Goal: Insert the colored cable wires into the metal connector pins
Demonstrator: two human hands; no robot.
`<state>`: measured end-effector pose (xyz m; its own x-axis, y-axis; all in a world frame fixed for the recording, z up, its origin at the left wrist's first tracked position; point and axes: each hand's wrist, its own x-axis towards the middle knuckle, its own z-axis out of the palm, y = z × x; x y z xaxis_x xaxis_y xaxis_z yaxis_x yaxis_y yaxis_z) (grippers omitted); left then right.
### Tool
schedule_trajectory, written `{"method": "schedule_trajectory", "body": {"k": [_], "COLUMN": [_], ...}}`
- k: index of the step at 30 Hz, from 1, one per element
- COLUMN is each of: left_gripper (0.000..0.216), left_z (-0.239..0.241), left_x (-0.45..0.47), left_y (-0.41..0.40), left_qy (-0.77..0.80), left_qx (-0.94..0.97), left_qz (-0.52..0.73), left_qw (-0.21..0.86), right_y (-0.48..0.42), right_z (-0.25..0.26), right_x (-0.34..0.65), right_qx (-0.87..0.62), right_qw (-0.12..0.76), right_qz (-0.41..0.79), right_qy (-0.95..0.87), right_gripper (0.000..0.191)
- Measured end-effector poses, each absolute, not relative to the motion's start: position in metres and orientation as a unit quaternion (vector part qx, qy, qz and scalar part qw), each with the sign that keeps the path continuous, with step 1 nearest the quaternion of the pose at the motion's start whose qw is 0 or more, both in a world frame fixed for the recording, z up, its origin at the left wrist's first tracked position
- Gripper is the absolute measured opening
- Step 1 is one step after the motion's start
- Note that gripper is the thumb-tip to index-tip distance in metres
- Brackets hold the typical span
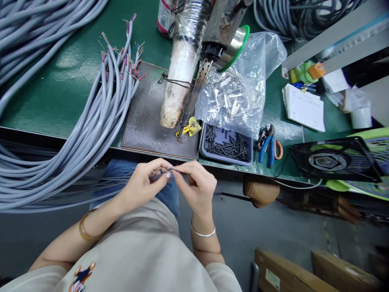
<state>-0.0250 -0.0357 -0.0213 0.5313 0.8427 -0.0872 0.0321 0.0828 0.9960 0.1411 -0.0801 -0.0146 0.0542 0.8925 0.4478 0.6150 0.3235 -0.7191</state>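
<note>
Grey cable (155,177) — between the left fingers (159,185)

The grey cable (156,177), slim and dark in tone, is suspended in front of the bench (69,85), its short visible length rising slightly rightward. The left hand (144,184) pinches its thicker part; thin wire (178,171) extends to the right hand (196,182), its fine detail too small to tell.

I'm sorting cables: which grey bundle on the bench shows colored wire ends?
The middle bundle, nearest the left hand, beside the dark plate; the upper-left bundle and upper-right coil show no colored ends.
</note>
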Motion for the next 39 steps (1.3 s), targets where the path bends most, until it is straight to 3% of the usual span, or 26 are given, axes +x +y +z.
{"method": "schedule_trajectory", "body": {"k": [6, 14, 17, 20, 23, 27, 33, 36, 39], "left_gripper": [0.019, 0.015, 0.011, 0.007, 0.008, 0.010, 0.015, 0.015, 0.015], "left_z": [-0.021, -0.016, -0.019, -0.021, -0.018, -0.012, -0.012, -0.014, -0.016], "left_x": [-0.020, -0.016, -0.017, -0.020, -0.022, -0.023, -0.025, -0.026, -0.027], "left_y": [-0.038, -0.043, -0.045, -0.047, -0.044, -0.038, -0.035, -0.035, -0.035], "left_qy": [0.356, 0.393, 0.398, 0.394, 0.382, 0.377, 0.363, 0.362, 0.361], "left_qx": [0.529, 0.518, 0.546, 0.579, 0.550, 0.469, 0.413, 0.401, 0.386], "left_qz": [0.375, 0.431, 0.436, 0.438, 0.438, 0.446, 0.445, 0.440, 0.427], "left_qw": [0.673, 0.625, 0.594, 0.563, 0.600, 0.663, 0.707, 0.718, 0.734], "right_y": [-0.081, -0.081, -0.080, -0.077, -0.075, -0.073, -0.076, -0.077, -0.079], "right_z": [-0.011, -0.015, -0.012, -0.009, -0.006, -0.006, -0.007, -0.008, -0.009], "right_x": [0.136, 0.129, 0.130, 0.132, 0.134, 0.137, 0.134, 0.131, 0.129], "right_qx": [-0.574, -0.568, -0.579, -0.597, -0.595, -0.602, -0.593, -0.578, -0.549], "right_qw": [0.501, 0.506, 0.503, 0.488, 0.498, 0.535, 0.497, 0.522, 0.522], "right_qz": [0.206, 0.110, 0.179, 0.310, 0.388, 0.355, 0.339, 0.263, 0.171], "right_qy": [-0.614, -0.640, -0.616, -0.556, -0.498, -0.475, -0.535, -0.569, -0.630], "right_gripper": [0.008, 0.013, 0.008, 0.019, 0.027, 0.023, 0.017, 0.014, 0.024]}}
